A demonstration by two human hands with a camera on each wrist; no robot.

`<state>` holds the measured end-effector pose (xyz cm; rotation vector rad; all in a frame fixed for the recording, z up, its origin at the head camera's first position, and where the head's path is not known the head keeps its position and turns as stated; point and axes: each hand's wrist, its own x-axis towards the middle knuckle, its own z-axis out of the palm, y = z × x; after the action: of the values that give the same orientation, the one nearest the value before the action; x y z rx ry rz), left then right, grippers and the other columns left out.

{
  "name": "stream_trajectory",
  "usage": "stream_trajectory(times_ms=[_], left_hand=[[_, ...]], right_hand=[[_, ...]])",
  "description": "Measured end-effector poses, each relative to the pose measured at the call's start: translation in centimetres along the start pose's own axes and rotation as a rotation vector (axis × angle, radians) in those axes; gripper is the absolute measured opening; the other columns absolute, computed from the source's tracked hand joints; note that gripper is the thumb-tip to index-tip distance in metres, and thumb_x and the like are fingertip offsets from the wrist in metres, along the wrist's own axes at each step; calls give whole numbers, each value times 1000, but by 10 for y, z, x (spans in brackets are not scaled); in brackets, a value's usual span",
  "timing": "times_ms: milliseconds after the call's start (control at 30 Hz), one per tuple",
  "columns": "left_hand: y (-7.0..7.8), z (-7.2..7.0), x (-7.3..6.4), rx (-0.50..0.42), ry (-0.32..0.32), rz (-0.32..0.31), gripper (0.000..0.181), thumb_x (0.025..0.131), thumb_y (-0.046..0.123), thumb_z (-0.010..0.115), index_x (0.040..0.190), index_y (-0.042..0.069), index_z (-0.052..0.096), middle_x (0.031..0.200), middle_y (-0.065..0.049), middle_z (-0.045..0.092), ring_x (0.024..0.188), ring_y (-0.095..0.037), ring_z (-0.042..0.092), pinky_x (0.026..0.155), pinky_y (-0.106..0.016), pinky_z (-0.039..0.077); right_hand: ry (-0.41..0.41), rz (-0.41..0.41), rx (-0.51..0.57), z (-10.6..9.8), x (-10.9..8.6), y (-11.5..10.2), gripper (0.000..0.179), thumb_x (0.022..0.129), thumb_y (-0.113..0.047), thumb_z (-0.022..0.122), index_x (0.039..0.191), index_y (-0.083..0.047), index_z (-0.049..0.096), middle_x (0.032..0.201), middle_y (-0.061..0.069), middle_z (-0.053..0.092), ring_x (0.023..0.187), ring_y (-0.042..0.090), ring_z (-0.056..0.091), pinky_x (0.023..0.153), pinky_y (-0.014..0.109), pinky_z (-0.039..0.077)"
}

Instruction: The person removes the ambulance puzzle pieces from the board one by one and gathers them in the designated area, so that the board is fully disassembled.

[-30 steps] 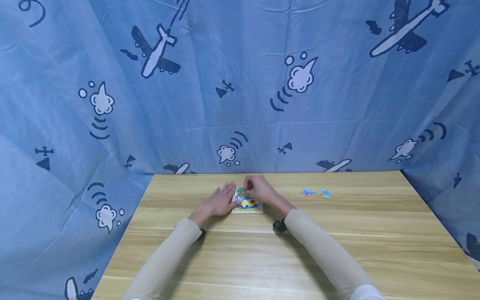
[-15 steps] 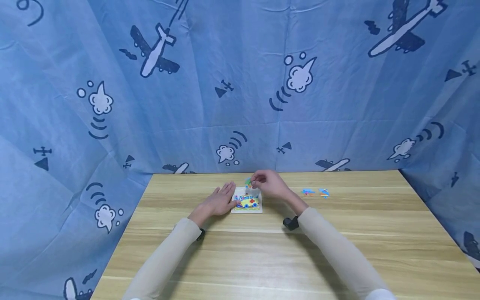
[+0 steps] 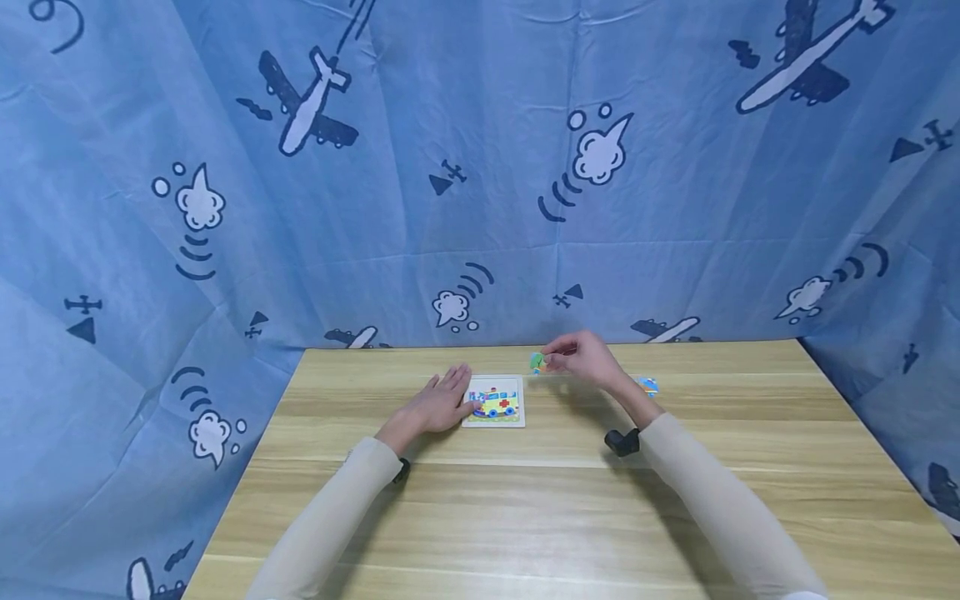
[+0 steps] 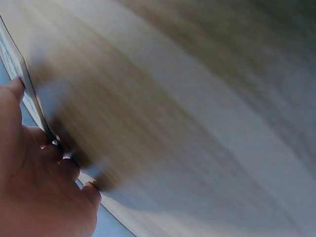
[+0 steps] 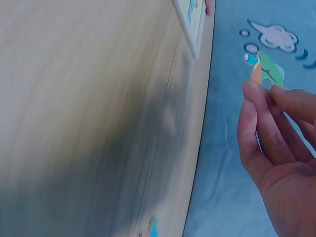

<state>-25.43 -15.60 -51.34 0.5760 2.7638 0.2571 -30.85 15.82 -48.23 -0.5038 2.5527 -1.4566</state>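
A white puzzle tray point(image 3: 508, 381) with an ambulance picture point(image 3: 501, 404) in its lower part lies near the back of the table. My left hand point(image 3: 437, 403) rests at its left side, fingers extended and thumb over the picture's edge. In the left wrist view the thumb point(image 4: 16, 88) touches the tray's rim point(image 4: 30, 81). To the right of the tray, my right hand point(image 3: 588, 360) pinches a green puzzle piece point(image 3: 537, 362) between thumb and fingertips. The right wrist view shows this piece point(image 5: 269, 70) held up off the table, with some orange and blue on it.
A blue and orange puzzle piece point(image 3: 648, 385) lies on the table point(image 3: 480, 508) beyond the right wrist. Part of a loose piece point(image 5: 153, 228) shows at the right wrist view's bottom edge. A blue curtain point(image 3: 495, 167) hangs right behind the table.
My right hand has lifted the green puzzle piece away from the tray and carried it to the right, baring the tray's upper part. The left hand has stayed in place.
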Motion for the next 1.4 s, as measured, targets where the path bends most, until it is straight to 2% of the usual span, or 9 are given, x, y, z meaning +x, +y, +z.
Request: stream_trajectory(times_ms=[200,367,533,800,1033,1200,1400], left_hand=[[-1,0,0,0,-5,-2,77,113,50,35,169,4,12,179,-12,7,167,-30,6,137,-52,10],[-1,0,-1,-6,-11,-5,76,113,50,34,169,4,12,179,-11,6,168,-29,6,137,-52,10],[0,-1,-2,5,-10,-3,77,113,53,33,169,5,12,179,-11,7,168,-29,7,137,-51,11],[0,1,-2,2,0,-1,77,112,53,33,169,4,14,179,-11,8,167,-30,9,137,-51,12],[-1,1,-2,3,0,-3,78,112,54,32,169,5,13,179,-11,7,167,-29,8,137,-51,12],[-1,0,0,9,0,-8,78,112,55,32,169,6,11,179,-10,7,167,-29,7,137,-51,11],[-1,0,0,5,-1,-4,78,112,55,32,169,5,11,179,-11,6,167,-29,7,137,-51,11]], right_hand=[[2,35,-56,-21,-6,12,23,103,-9,65,119,2,78,118,25,76,99,36,79,87,51,64],[-7,43,-117,-37,-11,25,21,103,-10,66,116,1,79,113,23,77,95,35,79,82,44,65],[-32,78,-138,-45,-17,36,19,102,-7,66,113,2,79,109,22,77,92,33,78,80,43,65],[-42,113,-196,-49,-20,49,19,101,-4,64,109,2,80,108,21,79,81,20,77,67,31,60],[-50,114,-209,-49,-20,52,18,100,-3,66,109,4,79,98,17,80,76,19,76,64,31,60],[-81,138,-231,-47,-17,51,16,98,-4,67,107,3,79,92,13,79,70,15,66,57,27,53],[-90,87,-334,-43,-14,54,15,96,-3,68,102,2,81,96,14,79,73,15,60,61,27,50]])
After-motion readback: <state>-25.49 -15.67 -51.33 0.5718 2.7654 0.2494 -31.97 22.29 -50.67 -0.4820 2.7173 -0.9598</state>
